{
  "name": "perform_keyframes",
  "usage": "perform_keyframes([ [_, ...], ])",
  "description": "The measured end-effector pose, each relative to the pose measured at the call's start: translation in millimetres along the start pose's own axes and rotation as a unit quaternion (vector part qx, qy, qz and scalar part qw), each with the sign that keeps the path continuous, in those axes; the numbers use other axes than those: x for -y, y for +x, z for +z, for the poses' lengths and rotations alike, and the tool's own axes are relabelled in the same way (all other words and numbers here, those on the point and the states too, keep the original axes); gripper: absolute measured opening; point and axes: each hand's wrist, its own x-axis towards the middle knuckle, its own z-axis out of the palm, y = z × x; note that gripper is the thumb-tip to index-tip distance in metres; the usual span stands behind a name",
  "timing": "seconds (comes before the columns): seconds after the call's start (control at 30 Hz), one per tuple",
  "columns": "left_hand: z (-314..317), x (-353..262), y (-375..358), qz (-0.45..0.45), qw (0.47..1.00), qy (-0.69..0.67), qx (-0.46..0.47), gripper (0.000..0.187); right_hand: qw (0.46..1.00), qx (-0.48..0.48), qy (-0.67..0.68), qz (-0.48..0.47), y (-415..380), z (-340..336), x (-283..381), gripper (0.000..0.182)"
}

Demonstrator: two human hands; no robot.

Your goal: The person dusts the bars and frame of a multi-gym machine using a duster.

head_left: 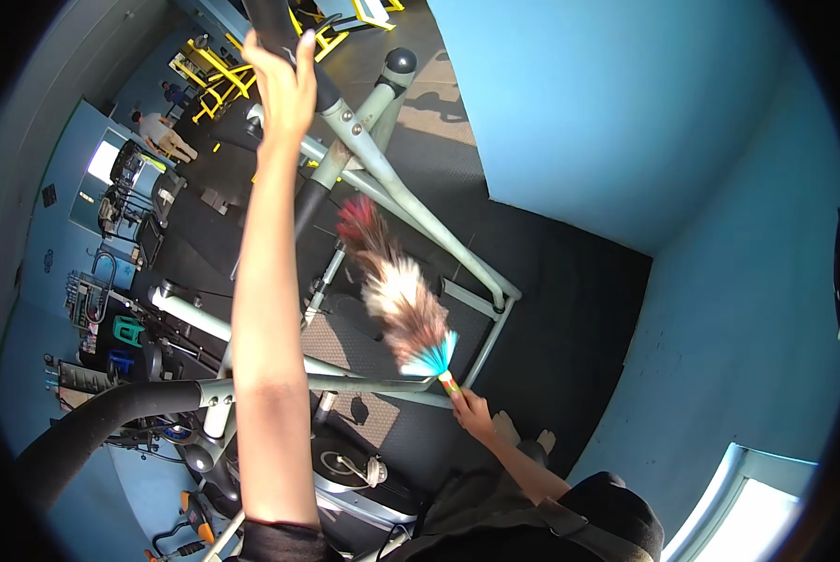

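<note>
My left hand (285, 92) reaches up at the top and is closed round the black foam-padded handle (272, 26) of a grey metal exercise machine (392, 178). Low in the middle, my right hand (474, 416) grips the short handle of a feather duster (401, 295). Its feathers are brown, cream and reddish at the tip, with a turquoise collar near the grip. The duster points up and left, overlapping the machine's lower frame in this view, and its tip is blurred.
Blue walls (617, 122) rise at the right, above black floor matting (570, 309). A second padded handle (111, 431) curves in at lower left. Yellow-framed gym machines (216, 80) and a seated person (162, 136) are farther off. A green stool (128, 330) stands at the left.
</note>
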Motion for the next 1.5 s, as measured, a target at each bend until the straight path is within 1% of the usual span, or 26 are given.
perform_keyframes([
  [0.07,-2.2,-2.8,-45.6,0.085,0.966,0.224,-0.093,0.053,1.000,0.010,0.018,-0.020,29.1,2.3,20.6,0.034],
  [0.1,-1.3,-3.2,-72.3,0.064,0.970,0.201,-0.123,0.049,0.983,-0.032,-0.039,-0.177,48.7,5.6,13.3,0.032],
  [0.13,1.0,-3.6,-100.4,0.045,0.971,0.178,-0.153,0.046,0.997,-0.015,0.046,-0.054,58.8,4.8,32.6,0.030],
  [0.2,12.8,-9.7,-158.2,-0.059,0.991,-0.046,-0.114,0.035,0.998,0.018,0.068,0.005,70.0,-1.3,59.4,0.029],
  [0.27,18.7,-17.0,-205.5,-0.196,0.977,-0.090,0.011,0.026,0.997,0.011,0.079,0.014,76.5,0.1,43.3,0.030],
  [0.33,29.9,-4.9,-232.7,-0.289,0.956,-0.045,0.028,0.031,0.996,0.004,0.091,0.026,76.8,0.7,23.7,0.032],
  [0.37,31.1,-1.3,-238.9,-0.380,0.924,-0.028,0.024,0.041,0.984,-0.005,0.146,0.101,74.8,-0.6,14.5,0.031],
  [0.4,32.5,10.1,-244.8,-0.346,0.933,0.074,0.060,0.055,0.964,-0.014,0.201,0.175,73.3,-2.4,3.6,0.030],
  [0.47,39.0,33.8,-246.5,-0.288,0.953,0.050,0.076,0.068,0.959,-0.030,0.186,0.210,77.9,-4.4,-28.5,0.031],
  [0.5,40.1,39.4,-238.1,-0.288,0.950,0.026,0.116,0.070,0.961,-0.033,0.169,0.218,77.6,-6.2,-32.2,0.031],
  [0.53,43.0,42.0,-230.5,-0.272,0.953,0.029,0.126,0.059,0.962,-0.035,0.152,0.225,79.1,-6.6,-27.3,0.031],
  [0.6,44.9,40.5,-214.5,-0.319,0.925,-0.008,0.208,0.051,0.964,-0.027,0.146,0.219,77.1,-6.2,-4.6,0.031],
  [0.67,51.7,51.9,-219.9,-0.273,0.940,0.070,0.192,0.050,0.980,-0.018,0.117,0.160,73.2,-0.2,28.8,0.031],
  [0.7,50.8,42.8,-221.2,-0.258,0.924,0.192,0.209,0.050,0.988,-0.002,0.130,0.084,71.0,2.6,34.5,0.030],
  [0.73,48.8,34.4,-224.5,-0.240,0.892,0.311,0.225,0.051,0.988,0.003,0.129,0.085,66.7,6.5,41.9,0.030],
  [0.77,53.2,42.8,-228.8,-0.282,0.881,0.294,0.240,0.053,0.991,0.005,0.123,0.049,62.8,10.1,50.1,0.030],
  [0.8,53.2,37.1,-225.0,-0.283,0.867,0.327,0.249,0.056,0.993,0.004,0.116,0.010,62.2,12.2,55.0,0.029],
  [0.9,51.9,33.5,-224.5,-0.266,0.873,0.336,0.232,0.055,0.984,0.017,0.167,0.064,64.7,12.4,30.3,0.026],
  [0.97,50.1,32.9,-224.4,-0.276,0.888,0.285,0.232,0.055,0.966,0.013,0.217,0.138,63.8,6.8,13.9,0.027],
  [1.0,50.2,34.9,-226.2,-0.269,0.893,0.274,0.233,0.053,0.963,-0.021,0.207,0.173,67.3,7.0,-1.9,0.028],
  [1.1,50.6,35.3,-227.0,-0.268,0.915,0.211,0.217,0.049,0.943,-0.042,0.230,0.237,77.5,0.2,-22.0,0.026],
  [1.2,51.6,36.0,-228.3,-0.257,0.916,0.210,0.224,0.048,0.953,-0.016,0.246,0.173,75.4,-1.0,6.0,0.029],
  [1.27,52.1,36.7,-229.6,-0.251,0.919,0.205,0.224,0.046,0.962,-0.007,0.208,0.174,67.0,3.0,38.5,0.030],
  [1.37,54.9,32.9,-230.9,-0.261,0.922,0.213,0.191,0.045,0.983,0.030,0.181,0.015,55.1,11.6,56.3,0.025],
  [1.4,54.8,33.3,-231.6,-0.261,0.922,0.213,0.191,0.045,0.983,0.030,0.181,0.015,54.3,11.5,51.8,0.025],
  [1.5,55.7,31.9,-233.2,-0.258,0.928,0.194,0.185,0.045,0.978,-0.021,0.182,0.096,62.5,3.7,12.7,0.025],
])
